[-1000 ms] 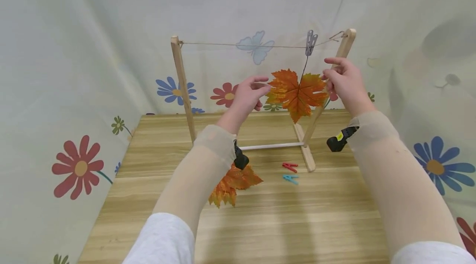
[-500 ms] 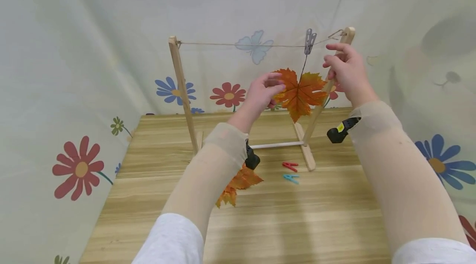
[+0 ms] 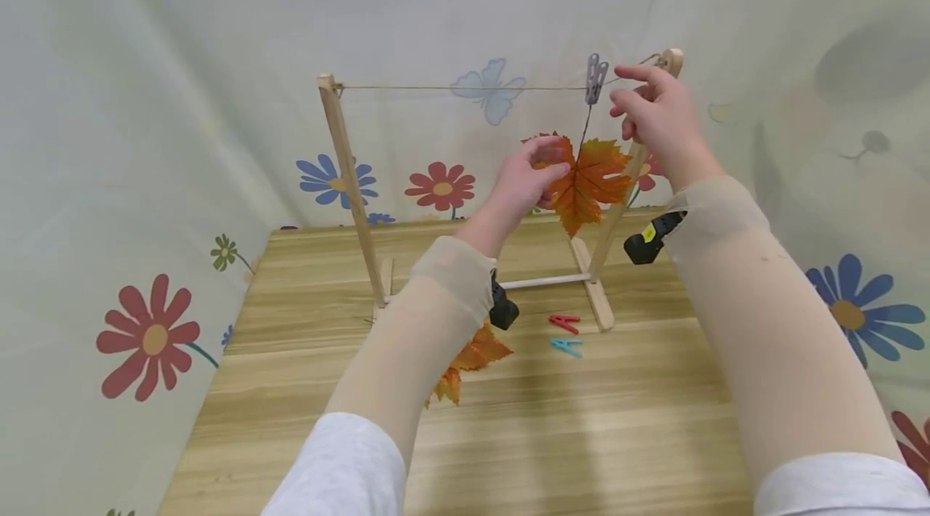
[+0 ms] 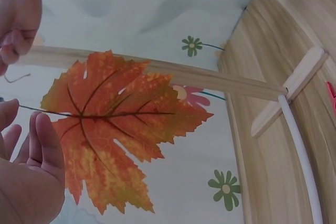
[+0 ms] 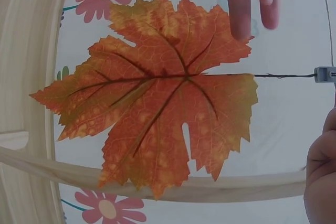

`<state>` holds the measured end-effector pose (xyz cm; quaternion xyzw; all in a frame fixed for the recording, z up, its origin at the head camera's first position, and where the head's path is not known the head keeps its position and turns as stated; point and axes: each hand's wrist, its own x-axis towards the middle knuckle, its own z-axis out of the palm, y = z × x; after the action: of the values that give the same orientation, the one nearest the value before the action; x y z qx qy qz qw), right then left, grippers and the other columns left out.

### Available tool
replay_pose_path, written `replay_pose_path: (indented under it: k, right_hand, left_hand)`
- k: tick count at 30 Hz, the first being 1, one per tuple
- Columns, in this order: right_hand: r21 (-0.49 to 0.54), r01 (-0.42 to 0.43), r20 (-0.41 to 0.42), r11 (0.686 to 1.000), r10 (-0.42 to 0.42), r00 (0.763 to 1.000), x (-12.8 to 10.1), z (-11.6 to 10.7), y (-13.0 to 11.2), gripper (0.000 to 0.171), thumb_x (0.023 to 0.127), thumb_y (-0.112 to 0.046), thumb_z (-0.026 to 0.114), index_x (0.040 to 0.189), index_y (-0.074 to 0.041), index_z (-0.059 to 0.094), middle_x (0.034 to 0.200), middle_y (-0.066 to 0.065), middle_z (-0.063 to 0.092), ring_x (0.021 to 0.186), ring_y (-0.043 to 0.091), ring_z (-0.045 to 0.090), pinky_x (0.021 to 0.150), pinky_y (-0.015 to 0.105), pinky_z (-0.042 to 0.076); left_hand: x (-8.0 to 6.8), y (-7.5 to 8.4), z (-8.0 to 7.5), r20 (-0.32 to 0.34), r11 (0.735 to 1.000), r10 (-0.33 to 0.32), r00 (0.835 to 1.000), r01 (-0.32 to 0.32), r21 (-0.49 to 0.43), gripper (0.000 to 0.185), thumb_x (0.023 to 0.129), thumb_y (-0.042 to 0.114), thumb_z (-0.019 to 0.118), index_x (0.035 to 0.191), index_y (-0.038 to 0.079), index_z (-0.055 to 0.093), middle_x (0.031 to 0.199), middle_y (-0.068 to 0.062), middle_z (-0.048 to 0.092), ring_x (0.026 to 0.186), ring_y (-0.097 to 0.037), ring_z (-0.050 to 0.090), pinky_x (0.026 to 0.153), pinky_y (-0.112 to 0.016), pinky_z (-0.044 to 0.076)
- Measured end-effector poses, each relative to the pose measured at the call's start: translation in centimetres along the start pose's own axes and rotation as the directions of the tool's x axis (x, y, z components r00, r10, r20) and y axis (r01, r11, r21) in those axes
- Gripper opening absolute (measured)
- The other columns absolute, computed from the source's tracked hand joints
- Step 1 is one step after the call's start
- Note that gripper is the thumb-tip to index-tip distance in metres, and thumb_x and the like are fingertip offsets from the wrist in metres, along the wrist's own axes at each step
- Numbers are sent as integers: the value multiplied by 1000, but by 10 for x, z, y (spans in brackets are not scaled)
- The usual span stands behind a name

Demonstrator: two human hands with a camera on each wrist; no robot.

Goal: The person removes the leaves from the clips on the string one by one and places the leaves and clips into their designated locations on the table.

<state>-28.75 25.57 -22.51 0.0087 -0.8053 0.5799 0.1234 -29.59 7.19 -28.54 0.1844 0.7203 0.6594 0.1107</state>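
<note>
An orange maple leaf (image 3: 587, 181) hangs by its stem from a grey clothespin (image 3: 596, 78) on the string of a wooden rack (image 3: 349, 177). My left hand (image 3: 548, 169) touches the leaf's left edge with relaxed fingers (image 4: 39, 145). My right hand (image 3: 617, 92) is raised just right of the clothespin, by the rack's right post (image 3: 617, 201). Its index finger and thumb are loosely extended and hold nothing. The leaf (image 5: 157, 98) fills the right wrist view, with the clothespin (image 5: 325, 73) at the right edge.
A second orange leaf (image 3: 468, 358) lies on the wooden table (image 3: 581, 435), partly under my left forearm. A red clothespin (image 3: 565, 323) and a blue one (image 3: 566, 346) lie near the rack's right foot. Flowered cloth walls surround the table.
My right hand has risen from the leaf's right edge to beside the clothespin. My left hand has moved right onto the leaf's left edge. The view shifted slightly.
</note>
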Motion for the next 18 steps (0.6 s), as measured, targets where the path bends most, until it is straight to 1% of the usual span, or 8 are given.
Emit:
replay_pose_path:
  k: [2,5,7,8,9,12,15,18]
  right_hand:
    - [-6,-3,3,1000,3,1000,2,3,-2,44,81,-34,58,123,-24,47,88,7,55,53,18,47,51,21,41]
    - [-6,-15,15,1000,15,1000,6,8,-6,46,81,-36,58,124,-25,45,89,7,55,54,19,47,52,21,41]
    - [-3,-23,31,1000,23,999,8,12,-8,47,81,-36,57,125,-26,44,90,7,55,54,19,47,54,22,42]
    - [1,-23,38,1000,23,999,9,13,-9,48,81,-36,57,126,-26,43,90,8,55,54,19,47,54,22,42]
    - [0,-24,46,1000,24,999,9,15,-10,49,81,-37,57,126,-26,42,90,8,55,54,19,47,55,22,42]
    - [-7,-30,60,1000,31,998,12,19,-12,49,82,-36,56,127,-25,41,90,8,55,54,19,47,53,22,41]
    - [-14,-46,71,999,47,996,14,22,-15,50,82,-36,56,128,-25,39,90,8,56,54,19,47,51,22,40]
    - [3,-62,89,998,62,994,17,25,-19,51,82,-35,56,129,-25,38,91,8,56,53,20,47,49,22,39]
  left_hand:
    - [1,1,2,22,1000,10,1000,-11,16,48,84,14,56,129,16,40,122,3,46,54,-23,46,54,-30,47]
    - [3,3,5,39,999,21,999,-23,33,53,85,14,56,133,20,34,128,6,40,62,-23,49,56,-28,46]
    - [5,4,7,45,999,23,999,-24,38,55,85,16,56,133,24,31,129,9,38,62,-22,49,56,-27,46]
    - [6,5,8,42,999,20,999,-22,37,56,84,17,56,133,25,31,129,10,38,60,-21,48,54,-26,45]
    - [7,7,9,33,999,16,999,-17,44,55,84,17,57,133,26,32,129,10,38,56,-20,47,54,-27,45]
    - [13,7,11,8,998,-2,1000,2,64,54,83,21,58,131,28,34,127,10,40,49,-21,41,52,-30,44]
    - [23,4,13,-24,997,-27,999,28,78,52,83,24,59,130,29,36,124,12,42,51,-21,44,53,-30,45]
    - [30,-1,12,-49,997,-41,998,44,71,51,82,27,59,128,30,38,120,13,44,55,-22,48,52,-26,46]
